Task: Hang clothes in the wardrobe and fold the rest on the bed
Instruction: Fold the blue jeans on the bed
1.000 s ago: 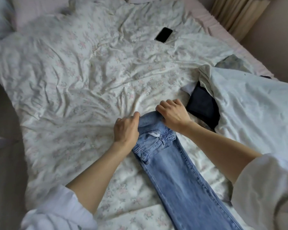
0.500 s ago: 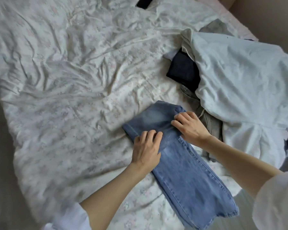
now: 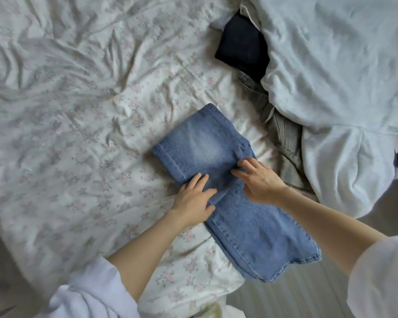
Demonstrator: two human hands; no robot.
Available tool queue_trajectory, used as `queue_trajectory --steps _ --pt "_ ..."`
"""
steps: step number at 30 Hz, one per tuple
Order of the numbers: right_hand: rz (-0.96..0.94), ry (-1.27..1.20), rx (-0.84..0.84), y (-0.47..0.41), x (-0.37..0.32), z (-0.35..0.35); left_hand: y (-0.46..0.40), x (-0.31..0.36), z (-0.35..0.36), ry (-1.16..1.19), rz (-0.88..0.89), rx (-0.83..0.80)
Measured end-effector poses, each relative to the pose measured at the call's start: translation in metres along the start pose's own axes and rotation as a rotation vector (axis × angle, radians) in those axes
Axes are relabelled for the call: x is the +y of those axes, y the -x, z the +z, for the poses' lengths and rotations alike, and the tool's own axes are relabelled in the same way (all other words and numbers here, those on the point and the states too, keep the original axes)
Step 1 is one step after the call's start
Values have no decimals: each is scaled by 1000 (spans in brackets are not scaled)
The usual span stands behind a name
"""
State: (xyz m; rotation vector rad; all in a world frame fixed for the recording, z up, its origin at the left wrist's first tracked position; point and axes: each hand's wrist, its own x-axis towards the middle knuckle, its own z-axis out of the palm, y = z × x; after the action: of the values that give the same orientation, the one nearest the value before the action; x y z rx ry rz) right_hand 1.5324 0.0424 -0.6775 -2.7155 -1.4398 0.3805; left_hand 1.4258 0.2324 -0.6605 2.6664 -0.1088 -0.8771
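1. My left hand (image 3: 193, 198) and right hand (image 3: 260, 182) press flat, fingers straight, on the folded blue denim jeans (image 3: 228, 187).
2. The jeans lie on the floral-sheeted bed (image 3: 78, 134), near a white garment pile (image 3: 342, 88).

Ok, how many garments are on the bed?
4 show: jeans under both hands, a dark piece beyond them, grey trousers to the right, a white top covering both. More may be buried.

A bed (image 3: 83, 125) with a crumpled flowery cover holds blue jeans (image 3: 218, 175) in the middle. At two o'clock lies a pile of clothes (image 3: 331, 88).
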Motion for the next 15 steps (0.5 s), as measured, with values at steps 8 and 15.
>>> queue_trajectory --steps 8,15 --pt "241 -58 -61 -30 -6 -11 -45 -66 -42 118 -462 368" --pt "391 -241 -74 -34 -14 -7 -66 -116 -64 689 -521 156"
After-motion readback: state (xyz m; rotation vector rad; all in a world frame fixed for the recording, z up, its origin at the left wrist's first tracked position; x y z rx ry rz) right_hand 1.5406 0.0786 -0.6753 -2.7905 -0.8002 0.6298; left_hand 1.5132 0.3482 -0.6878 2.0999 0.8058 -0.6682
